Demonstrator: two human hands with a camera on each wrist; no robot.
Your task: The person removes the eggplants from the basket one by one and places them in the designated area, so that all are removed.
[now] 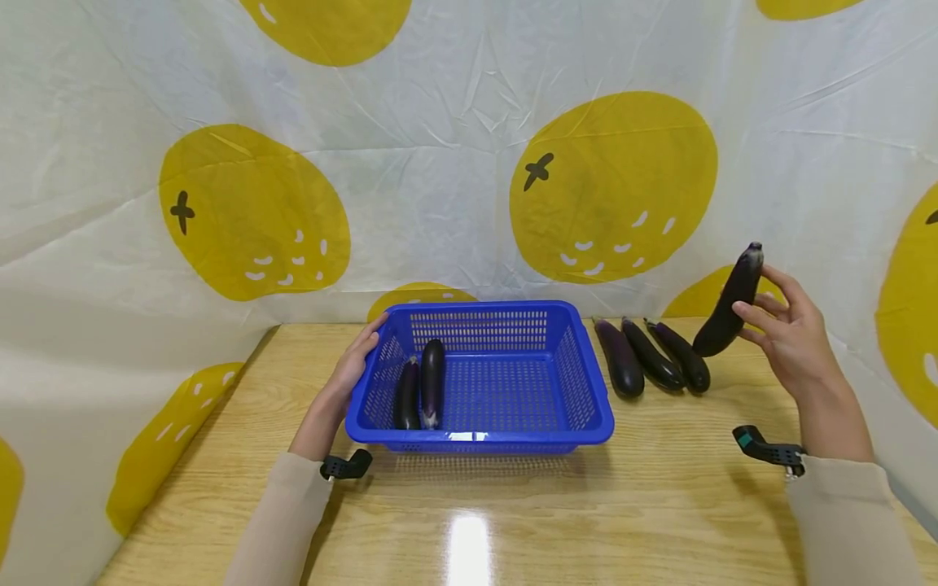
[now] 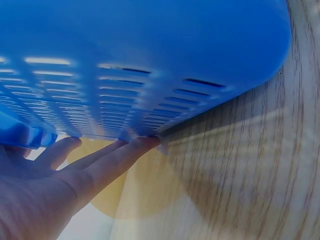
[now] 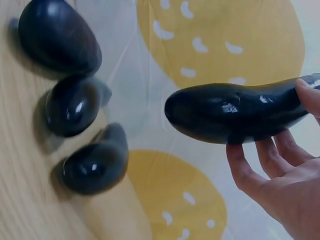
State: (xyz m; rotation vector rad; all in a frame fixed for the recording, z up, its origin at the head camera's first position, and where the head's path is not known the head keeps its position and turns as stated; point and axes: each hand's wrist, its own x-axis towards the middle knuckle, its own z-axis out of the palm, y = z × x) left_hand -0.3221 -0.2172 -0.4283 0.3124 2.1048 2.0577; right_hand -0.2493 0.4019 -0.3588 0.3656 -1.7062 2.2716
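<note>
My right hand pinches a dark purple eggplant between thumb and fingers, raised above the table with its stem end up. In the right wrist view, the held eggplant lies across the fingertips, its blunt end pointing left. My left hand rests against the left side of a blue plastic basket; in the left wrist view its straight fingers touch the slotted outer wall. Inside the basket's left part, two eggplants lie side by side, one eggplant left of another eggplant.
Right of the basket, three eggplants lie on the wooden table: a left eggplant, a middle eggplant and a right eggplant. A white cloth with yellow fruit prints hangs behind the table and along its sides.
</note>
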